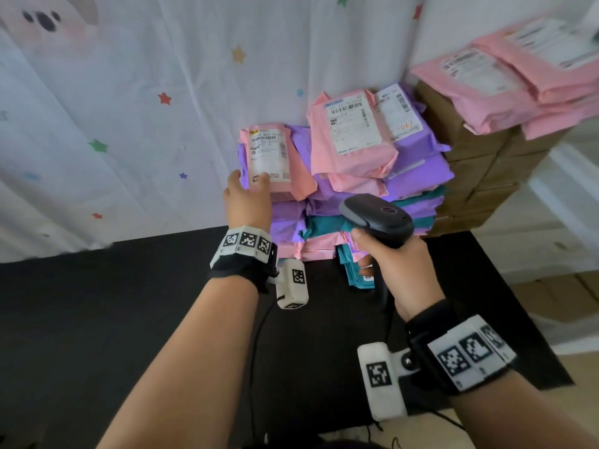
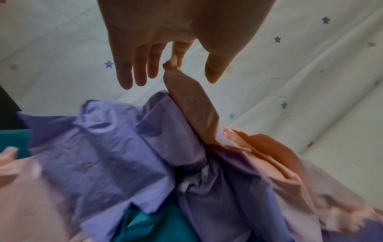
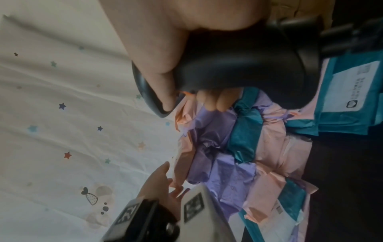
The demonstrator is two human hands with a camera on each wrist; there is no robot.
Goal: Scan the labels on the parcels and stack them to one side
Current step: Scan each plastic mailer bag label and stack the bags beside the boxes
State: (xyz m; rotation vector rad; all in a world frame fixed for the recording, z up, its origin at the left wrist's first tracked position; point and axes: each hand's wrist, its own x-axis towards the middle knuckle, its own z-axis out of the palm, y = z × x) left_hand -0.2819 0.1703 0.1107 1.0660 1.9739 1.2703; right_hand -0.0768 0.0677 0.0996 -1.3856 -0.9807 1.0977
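Head view: left hand [image 1: 248, 197] with loose straight fingers [image 1: 264, 181] touches the top pink parcel [image 1: 275, 160] on the pile at the surface's far edge, right hand [image 1: 400, 270] grips scanner [image 1: 377, 218], many parcels look unscanned.

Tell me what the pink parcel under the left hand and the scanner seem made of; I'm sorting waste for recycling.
The pink parcel looks like a thin plastic mailer bag with a soft sheen: it creases and crumples at its edges, and a white paper-like label is stuck on top. The scanner in the right hand seems to be hard moulded plastic, dark grey to black, smooth and mostly matte.
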